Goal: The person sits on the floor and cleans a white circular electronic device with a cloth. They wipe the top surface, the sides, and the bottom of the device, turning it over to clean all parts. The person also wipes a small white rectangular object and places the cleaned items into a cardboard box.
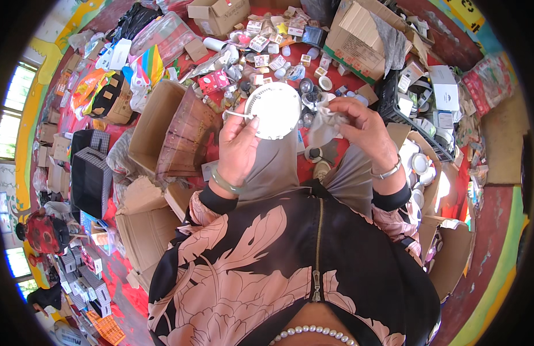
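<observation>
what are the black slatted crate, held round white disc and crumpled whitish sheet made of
Black slatted crate: likely dull plastic, given its openwork wall. Round white disc: probably smooth plastic, given its even face. Crumpled whitish sheet: matte thin cloth or plastic film, unclear; soft creases.

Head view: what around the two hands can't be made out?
All in the head view:
White disc: its far face is turned away.
Left hand: fingers partly hidden behind the disc.
Crumpled pale wrap in the right hand: too blurred to tell cloth from film.
Small boxes: print too small to read.
</observation>
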{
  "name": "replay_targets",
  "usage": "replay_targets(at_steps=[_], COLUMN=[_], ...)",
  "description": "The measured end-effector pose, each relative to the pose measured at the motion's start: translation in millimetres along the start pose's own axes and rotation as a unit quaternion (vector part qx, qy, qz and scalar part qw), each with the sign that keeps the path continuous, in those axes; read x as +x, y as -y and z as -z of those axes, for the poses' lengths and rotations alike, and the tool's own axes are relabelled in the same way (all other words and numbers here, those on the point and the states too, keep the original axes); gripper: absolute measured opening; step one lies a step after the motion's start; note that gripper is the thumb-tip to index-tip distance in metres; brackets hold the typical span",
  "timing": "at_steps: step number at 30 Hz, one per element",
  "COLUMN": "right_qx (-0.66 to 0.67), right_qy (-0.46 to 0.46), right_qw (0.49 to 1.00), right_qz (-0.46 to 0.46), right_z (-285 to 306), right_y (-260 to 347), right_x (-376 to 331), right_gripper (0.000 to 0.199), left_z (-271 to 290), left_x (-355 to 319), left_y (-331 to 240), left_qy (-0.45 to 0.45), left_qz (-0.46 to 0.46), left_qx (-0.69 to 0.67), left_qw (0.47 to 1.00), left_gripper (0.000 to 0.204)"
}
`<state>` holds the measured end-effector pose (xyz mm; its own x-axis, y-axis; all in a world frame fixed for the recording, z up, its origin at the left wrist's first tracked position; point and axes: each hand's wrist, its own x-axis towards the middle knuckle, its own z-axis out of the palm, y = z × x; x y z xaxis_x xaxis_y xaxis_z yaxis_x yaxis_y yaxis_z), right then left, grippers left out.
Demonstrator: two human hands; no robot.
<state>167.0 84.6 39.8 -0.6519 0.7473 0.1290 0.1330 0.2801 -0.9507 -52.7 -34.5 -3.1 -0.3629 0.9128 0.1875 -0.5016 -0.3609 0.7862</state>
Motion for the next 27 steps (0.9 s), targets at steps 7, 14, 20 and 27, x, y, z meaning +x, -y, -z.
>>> replay_targets(at_steps=[7,14,20,27], right_qx=[-0.191,-0.286,-0.287,-0.109], right_qy=[-0.026,-0.058,-0.08,-0.205], right_qw=[0.949,0.88,0.877,0.939], right_qz=[0.25,0.375,0.377,0.255], right_z=[-56,-66,-70,-54], right_y=[15,-2,-1,3], right_x=[-10,-8,-13,-13], right_gripper=[0.034,0.028,0.024,0.009], left_z=[-17,-21,-33,-24], left_x=[3,-4,-10,-9], left_y=[4,11,9,17], left_qy=[-0.006,-0.025,-0.004,0.05], left_qz=[0.001,0.123,0.09,-0.03], left_qx=[-0.064,-0.123,-0.078,0.093], left_qw=[0.998,0.984,0.993,0.994], left_gripper=[0.032,0.025,0.036,0.042])
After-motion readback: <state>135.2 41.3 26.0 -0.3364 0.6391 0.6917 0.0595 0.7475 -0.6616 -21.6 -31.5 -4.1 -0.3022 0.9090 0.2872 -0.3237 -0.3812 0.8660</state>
